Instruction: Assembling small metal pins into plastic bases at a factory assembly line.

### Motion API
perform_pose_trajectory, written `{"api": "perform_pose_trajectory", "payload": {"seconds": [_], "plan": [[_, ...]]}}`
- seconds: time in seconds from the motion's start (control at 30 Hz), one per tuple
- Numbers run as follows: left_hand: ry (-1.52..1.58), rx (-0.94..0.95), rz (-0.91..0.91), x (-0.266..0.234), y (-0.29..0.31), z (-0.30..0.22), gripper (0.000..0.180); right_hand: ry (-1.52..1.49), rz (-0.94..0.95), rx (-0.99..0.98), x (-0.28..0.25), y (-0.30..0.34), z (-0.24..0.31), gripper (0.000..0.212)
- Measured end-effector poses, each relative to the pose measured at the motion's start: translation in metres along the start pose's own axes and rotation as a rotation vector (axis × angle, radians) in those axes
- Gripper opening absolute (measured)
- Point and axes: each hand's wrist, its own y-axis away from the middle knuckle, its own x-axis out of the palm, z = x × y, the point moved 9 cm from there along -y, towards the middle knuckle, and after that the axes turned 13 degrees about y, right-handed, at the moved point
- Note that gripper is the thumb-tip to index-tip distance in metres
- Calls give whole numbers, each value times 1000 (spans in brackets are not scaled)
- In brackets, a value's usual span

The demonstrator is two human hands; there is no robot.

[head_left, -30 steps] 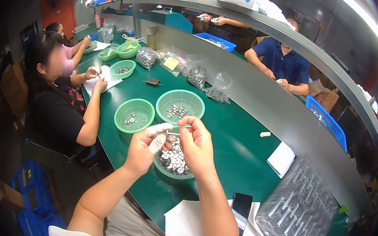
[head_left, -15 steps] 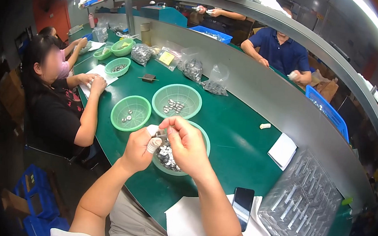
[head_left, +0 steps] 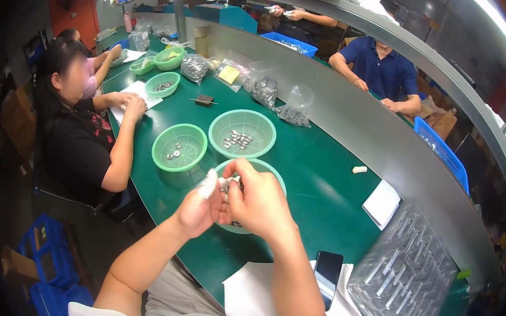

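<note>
1. L hand (head_left: 197,210) has opened out since the last frame: its wrapped thumb now stands off from R hand (head_left: 261,201), palm turned up.
2. L hand: about half open, fingers loosely curled, partly behind R hand; can't tell if it has hold of anything (R hand blocks the view).
3. R hand: thumb & index curled close together; can't tell if anything's gripped b/w them.
4. Metal pcs (head_left: 235,223): in the near bowl (head_left: 278,181), right under both hands, mostly covered.
5. Beyond hands: middle bowl (head_left: 262,125) w/ a few more; ahead-left of L hand, left bowl (head_left: 191,137) w/ fewer.
6. Right of R forearm: phone (head_left: 328,279), then clear tray (head_left: 402,279).
</note>
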Motion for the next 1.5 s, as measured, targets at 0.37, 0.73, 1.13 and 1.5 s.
{"api": "perform_pose_trajectory", "payload": {"seconds": [0.37, 0.73, 1.13, 1.5], "plan": [[132, 83, 53, -9, -4, 1, 23, -112, 158, 153, 9, 0, -14, 16], [-198, 346, 25, 5, -14, -25, 19, -241, -107, 300, -12, 3, -44, 10], [-1470, 763, -121, -5, -74, -85, 38, -248, -320, 338, -49, 8, -47, 6], [-1999, 251, 33, -6, -52, -6, 12, -299, -247, 328, -44, 6, -41, 8]]}}
